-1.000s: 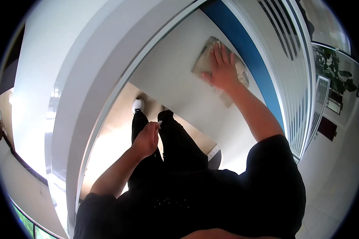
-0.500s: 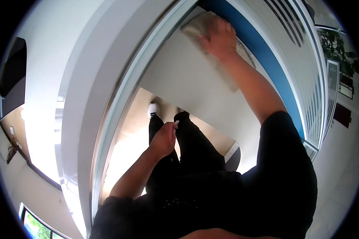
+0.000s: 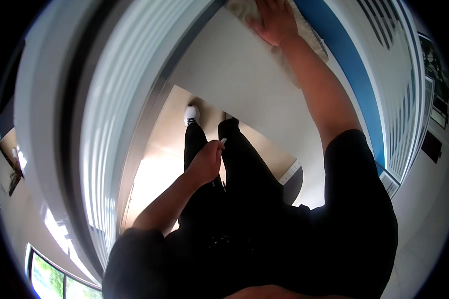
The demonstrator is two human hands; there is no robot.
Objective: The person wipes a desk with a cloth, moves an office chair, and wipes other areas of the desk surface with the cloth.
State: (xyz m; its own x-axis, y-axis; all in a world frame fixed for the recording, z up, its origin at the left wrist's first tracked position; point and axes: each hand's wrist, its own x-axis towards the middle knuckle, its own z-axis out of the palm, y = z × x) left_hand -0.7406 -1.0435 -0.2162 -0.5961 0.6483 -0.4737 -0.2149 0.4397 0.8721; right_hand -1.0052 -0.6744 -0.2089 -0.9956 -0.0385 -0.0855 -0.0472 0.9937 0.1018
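My right hand [image 3: 276, 22] lies flat with fingers spread on a beige cloth [image 3: 242, 9], near the top edge of the view. The cloth rests on a pale desk surface [image 3: 219, 65]; one of its stitched edges shows right of my wrist. Part of the cloth is hidden under my hand and forearm. Low over my legs, my left hand [image 3: 204, 164] is closed around a small white object [image 3: 223, 141]. Only the tip of it sticks out past my thumb, so its kind cannot be made out.
A blue panel [image 3: 351, 65] borders the desk on the right, beside a ribbed white partition [image 3: 401, 134]. Another ribbed translucent partition [image 3: 105, 149] stands close on my left. Below are my white shoe [image 3: 191, 114] and a rounded grey thing [image 3: 293, 184] by the desk.
My right hand and the cloth now appear higher in view, with the fingertips near the top edge. The view has shifted, with the left partition looming larger. My left hand keeps its grip.
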